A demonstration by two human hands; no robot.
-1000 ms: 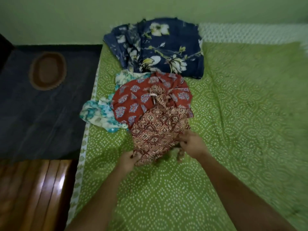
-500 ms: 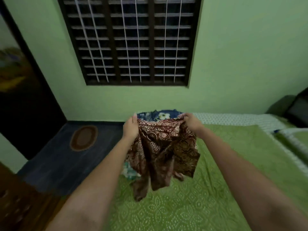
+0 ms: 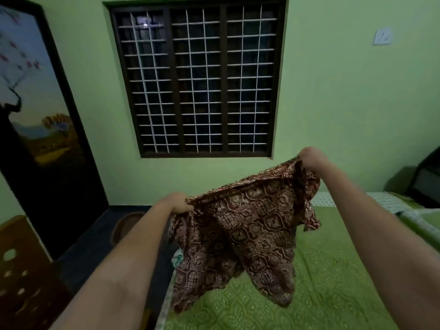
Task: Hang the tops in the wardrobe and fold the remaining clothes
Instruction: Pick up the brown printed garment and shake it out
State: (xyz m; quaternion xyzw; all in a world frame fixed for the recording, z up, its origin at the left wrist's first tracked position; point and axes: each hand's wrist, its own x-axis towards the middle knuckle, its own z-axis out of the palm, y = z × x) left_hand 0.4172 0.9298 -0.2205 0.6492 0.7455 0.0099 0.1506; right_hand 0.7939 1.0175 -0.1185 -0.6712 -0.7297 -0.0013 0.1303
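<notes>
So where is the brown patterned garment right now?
In the head view, the brown patterned garment hangs centre frame above the green bedspread, held up at its top edge by the left hand and right hand.

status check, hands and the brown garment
Left hand and right hand both grip brown garment. Spread in air above bed. Nothing in the way.

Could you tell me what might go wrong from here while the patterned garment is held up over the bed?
The brown patterned garment hangs bunched and tilted, the right hand higher than the left hand; folded like this, it may crease unevenly. Each hand grips only an edge, so one side could slip. Its lower ends dangle near the edge of the green bedspread and might slide off towards the floor.
</notes>
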